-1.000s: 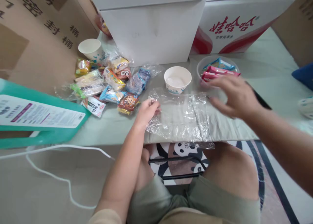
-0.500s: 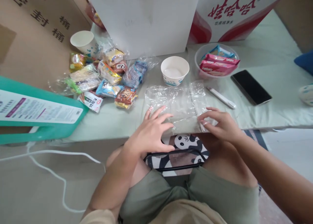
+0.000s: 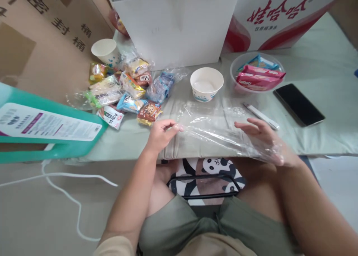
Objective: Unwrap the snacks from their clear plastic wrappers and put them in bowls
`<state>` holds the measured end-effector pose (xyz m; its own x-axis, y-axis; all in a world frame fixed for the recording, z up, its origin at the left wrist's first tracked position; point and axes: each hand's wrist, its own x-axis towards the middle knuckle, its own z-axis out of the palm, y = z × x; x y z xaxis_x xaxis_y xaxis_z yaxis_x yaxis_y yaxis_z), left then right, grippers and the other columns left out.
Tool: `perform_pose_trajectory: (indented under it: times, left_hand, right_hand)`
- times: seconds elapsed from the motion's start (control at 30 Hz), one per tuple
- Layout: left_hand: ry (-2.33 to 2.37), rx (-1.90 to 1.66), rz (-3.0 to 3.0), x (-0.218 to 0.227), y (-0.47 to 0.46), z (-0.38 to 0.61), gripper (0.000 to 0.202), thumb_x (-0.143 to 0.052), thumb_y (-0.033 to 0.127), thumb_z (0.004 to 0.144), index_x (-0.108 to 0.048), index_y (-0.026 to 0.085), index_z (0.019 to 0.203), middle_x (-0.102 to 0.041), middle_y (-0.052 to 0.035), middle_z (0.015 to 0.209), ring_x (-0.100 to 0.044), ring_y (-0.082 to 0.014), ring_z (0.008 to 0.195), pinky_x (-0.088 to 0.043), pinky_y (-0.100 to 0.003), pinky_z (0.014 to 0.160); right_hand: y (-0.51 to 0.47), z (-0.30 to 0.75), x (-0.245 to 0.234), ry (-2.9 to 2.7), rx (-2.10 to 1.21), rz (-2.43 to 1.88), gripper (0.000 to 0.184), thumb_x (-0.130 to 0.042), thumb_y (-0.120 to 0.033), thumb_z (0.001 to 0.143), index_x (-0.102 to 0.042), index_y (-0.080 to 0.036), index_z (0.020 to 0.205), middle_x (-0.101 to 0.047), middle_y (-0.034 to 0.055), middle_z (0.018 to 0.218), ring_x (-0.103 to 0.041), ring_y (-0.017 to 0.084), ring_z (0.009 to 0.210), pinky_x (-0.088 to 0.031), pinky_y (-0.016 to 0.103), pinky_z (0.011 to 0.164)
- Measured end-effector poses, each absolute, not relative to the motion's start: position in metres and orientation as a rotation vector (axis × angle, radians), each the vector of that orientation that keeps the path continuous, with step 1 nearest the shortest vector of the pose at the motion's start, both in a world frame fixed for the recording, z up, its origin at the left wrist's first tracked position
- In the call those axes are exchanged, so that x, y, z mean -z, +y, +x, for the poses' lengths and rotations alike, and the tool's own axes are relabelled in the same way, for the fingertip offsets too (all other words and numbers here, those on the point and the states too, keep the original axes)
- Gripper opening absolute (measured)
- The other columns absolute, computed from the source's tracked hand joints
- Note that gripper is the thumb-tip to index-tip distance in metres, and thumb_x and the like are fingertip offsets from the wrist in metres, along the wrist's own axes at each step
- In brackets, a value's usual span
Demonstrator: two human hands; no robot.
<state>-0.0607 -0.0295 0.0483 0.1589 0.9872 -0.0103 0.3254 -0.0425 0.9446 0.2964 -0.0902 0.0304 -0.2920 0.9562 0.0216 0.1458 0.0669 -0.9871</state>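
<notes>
A clear plastic bag (image 3: 212, 131) stretches between my two hands at the table's front edge, thin and creased. My left hand (image 3: 163, 135) is closed, its thumb and fingertips pinching the bag's left end. My right hand (image 3: 264, 140) is at the other end with its fingers stretched out and apart; film lies over its lower part near the thumb. Whether that hand is inside the bag or behind it I cannot tell. Just beyond the bag stands a white paper bowl (image 3: 207, 82). A white slim-handled tool (image 3: 261, 116), perhaps a cutter, lies by my right fingers.
Several wrapped snacks (image 3: 130, 102) are piled at left beside a paper cup (image 3: 106, 51). A clear plastic bowl (image 3: 233, 77) holds pink and blue packets; a phone (image 3: 299, 104) lies right of it. Large boxes (image 3: 173, 28) stand behind. A green jug (image 3: 56, 142) is near left.
My left hand has gone from spread fingers to a pinch on the bag's left end. My right hand has moved right, its fingers opening out, and the film has been drawn taut.
</notes>
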Motion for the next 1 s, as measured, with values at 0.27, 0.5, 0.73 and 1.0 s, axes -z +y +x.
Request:
perform_pose_trajectory:
  times: [0.27,0.5,0.73,1.0]
  left_hand:
    - [1.347,-1.229,0.99,-0.041,-0.011,-0.051,0.024,-0.07,0.034,0.071,-0.056,0.02,0.057,-0.059,0.0025,0.055,-0.058,-0.0106,0.051,-0.05,-0.022,0.05]
    - [1.464,-1.314,1.109,-0.035,-0.01,-0.047,0.016,-0.062,0.026,0.073,-0.065,0.018,0.06,-0.069,-0.0007,0.066,-0.061,-0.0082,0.06,-0.046,-0.016,0.054]
    - [1.55,-1.202,0.938,-0.036,-0.006,-0.035,0.022,-0.054,0.021,0.081,-0.049,0.02,0.059,-0.061,0.0026,0.056,-0.052,-0.0086,0.038,-0.028,-0.019,0.036]
    - [1.78,-1.028,1.231,-0.029,-0.003,-0.045,0.027,-0.052,0.032,0.091,-0.049,0.023,0.066,-0.055,0.0042,0.049,-0.055,-0.0136,0.041,-0.044,-0.025,0.049]
  right_hand:
    - [-0.097,0.29,-0.021,-1.59,-1.308,-1.16,0.091,-0.087,-0.071,0.065,-0.054,-0.041,0.144,-0.061,0.0074,0.151,-0.055,0.032,0.143,-0.048,0.052,0.117]
    - [-0.066,0.236,-0.015,-1.138,-0.837,-1.455,0.044,-0.067,-0.067,0.089,-0.065,-0.023,0.087,-0.065,-0.0007,0.065,-0.062,0.013,0.053,-0.055,0.029,0.056]
    - [-0.058,0.252,-0.011,-0.926,-0.98,-1.227,0.069,-0.076,-0.061,0.079,-0.041,-0.038,0.134,-0.065,0.0036,0.128,-0.067,0.011,0.068,-0.062,0.032,0.07]
    - [-0.058,0.244,-0.004,-1.178,-0.762,-1.526,0.07,-0.067,-0.029,0.082,-0.037,-0.039,0.144,-0.059,0.0069,0.136,-0.053,0.007,0.053,-0.05,0.026,0.045]
